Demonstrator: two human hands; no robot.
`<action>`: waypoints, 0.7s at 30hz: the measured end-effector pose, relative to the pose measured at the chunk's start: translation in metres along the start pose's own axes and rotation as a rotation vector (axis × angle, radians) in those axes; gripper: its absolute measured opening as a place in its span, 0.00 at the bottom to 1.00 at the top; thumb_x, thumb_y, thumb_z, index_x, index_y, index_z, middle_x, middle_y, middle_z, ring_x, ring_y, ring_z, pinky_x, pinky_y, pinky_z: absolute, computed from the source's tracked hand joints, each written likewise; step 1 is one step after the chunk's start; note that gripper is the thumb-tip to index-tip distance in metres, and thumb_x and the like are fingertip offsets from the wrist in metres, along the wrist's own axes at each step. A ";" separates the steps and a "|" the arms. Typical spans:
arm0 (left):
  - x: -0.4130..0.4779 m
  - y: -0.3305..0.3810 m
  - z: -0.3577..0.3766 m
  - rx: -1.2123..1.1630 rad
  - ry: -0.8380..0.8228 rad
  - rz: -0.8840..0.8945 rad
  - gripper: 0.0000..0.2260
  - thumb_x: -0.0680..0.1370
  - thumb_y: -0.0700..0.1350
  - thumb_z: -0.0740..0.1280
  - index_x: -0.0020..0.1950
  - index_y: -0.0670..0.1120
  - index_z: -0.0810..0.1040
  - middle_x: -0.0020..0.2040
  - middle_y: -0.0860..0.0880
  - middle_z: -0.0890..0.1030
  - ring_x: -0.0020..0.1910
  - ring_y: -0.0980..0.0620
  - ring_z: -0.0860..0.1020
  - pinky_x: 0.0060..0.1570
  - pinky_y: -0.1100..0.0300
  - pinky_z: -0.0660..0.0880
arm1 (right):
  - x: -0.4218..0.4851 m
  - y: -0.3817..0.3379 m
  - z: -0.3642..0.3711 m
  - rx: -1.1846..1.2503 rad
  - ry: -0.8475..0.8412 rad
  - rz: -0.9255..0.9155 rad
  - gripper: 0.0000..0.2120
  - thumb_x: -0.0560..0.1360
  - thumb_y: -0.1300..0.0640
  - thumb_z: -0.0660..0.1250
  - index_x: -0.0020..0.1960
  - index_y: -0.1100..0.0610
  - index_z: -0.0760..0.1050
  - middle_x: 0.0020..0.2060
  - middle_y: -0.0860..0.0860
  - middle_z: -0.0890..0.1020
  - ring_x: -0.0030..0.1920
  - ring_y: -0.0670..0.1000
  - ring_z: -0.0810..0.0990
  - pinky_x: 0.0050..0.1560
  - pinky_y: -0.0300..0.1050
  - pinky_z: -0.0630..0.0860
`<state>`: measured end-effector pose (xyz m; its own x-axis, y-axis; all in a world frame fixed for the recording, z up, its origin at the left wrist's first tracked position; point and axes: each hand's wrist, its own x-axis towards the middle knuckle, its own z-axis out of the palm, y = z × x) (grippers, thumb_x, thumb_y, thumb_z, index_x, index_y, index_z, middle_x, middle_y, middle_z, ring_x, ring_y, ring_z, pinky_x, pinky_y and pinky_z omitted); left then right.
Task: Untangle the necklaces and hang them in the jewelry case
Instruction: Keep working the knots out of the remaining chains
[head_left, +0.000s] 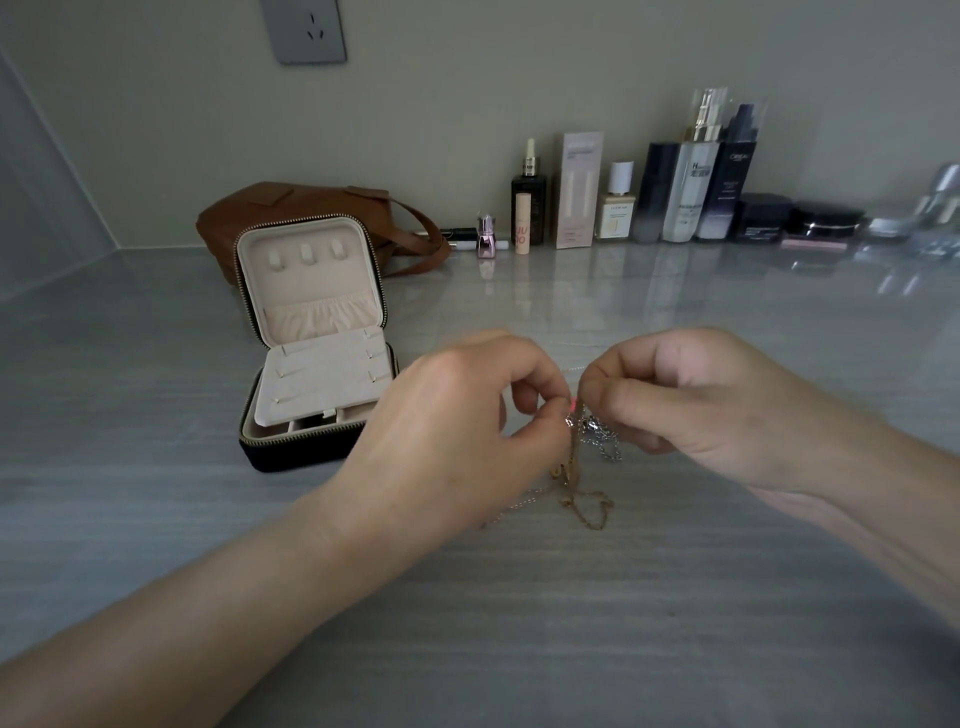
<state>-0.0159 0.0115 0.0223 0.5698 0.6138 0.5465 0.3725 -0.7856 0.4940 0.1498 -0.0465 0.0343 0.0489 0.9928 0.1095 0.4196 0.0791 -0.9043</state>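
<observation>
Though open, case (311, 283) before brown bag (291, 200).

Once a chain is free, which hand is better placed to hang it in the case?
Probably the left hand: the open black jewelry case with beige lining stands on its side of the tangled gold and silver chains, while the right hand would cross over.

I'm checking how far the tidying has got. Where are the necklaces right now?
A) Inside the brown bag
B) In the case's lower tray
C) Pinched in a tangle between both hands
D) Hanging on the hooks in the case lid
C: the left hand and the right hand both pinch the necklaces in a tangle, and the hooks in the lid of the open jewelry case are bare.
</observation>
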 end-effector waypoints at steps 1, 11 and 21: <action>0.000 0.000 0.001 -0.013 -0.009 -0.009 0.03 0.69 0.52 0.66 0.38 0.55 0.78 0.36 0.56 0.75 0.31 0.55 0.73 0.30 0.62 0.70 | 0.000 0.000 0.000 -0.017 0.001 -0.008 0.08 0.72 0.56 0.67 0.34 0.52 0.80 0.22 0.44 0.73 0.25 0.42 0.68 0.30 0.36 0.64; 0.000 -0.004 0.003 0.038 -0.005 0.045 0.08 0.68 0.54 0.61 0.37 0.53 0.77 0.34 0.56 0.74 0.28 0.55 0.71 0.28 0.56 0.73 | -0.001 0.001 0.005 -0.205 0.054 -0.081 0.05 0.71 0.52 0.66 0.37 0.49 0.79 0.30 0.47 0.81 0.30 0.46 0.77 0.34 0.45 0.74; -0.001 -0.001 0.004 0.048 0.004 0.018 0.05 0.68 0.50 0.64 0.34 0.51 0.77 0.33 0.56 0.73 0.29 0.57 0.71 0.29 0.57 0.73 | -0.004 -0.004 0.007 -0.285 0.138 -0.069 0.09 0.59 0.46 0.64 0.35 0.48 0.78 0.30 0.39 0.80 0.29 0.41 0.76 0.37 0.49 0.77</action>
<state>-0.0142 0.0110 0.0190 0.5739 0.6000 0.5573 0.3973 -0.7991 0.4512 0.1414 -0.0499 0.0346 0.1259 0.9628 0.2392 0.6620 0.0980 -0.7430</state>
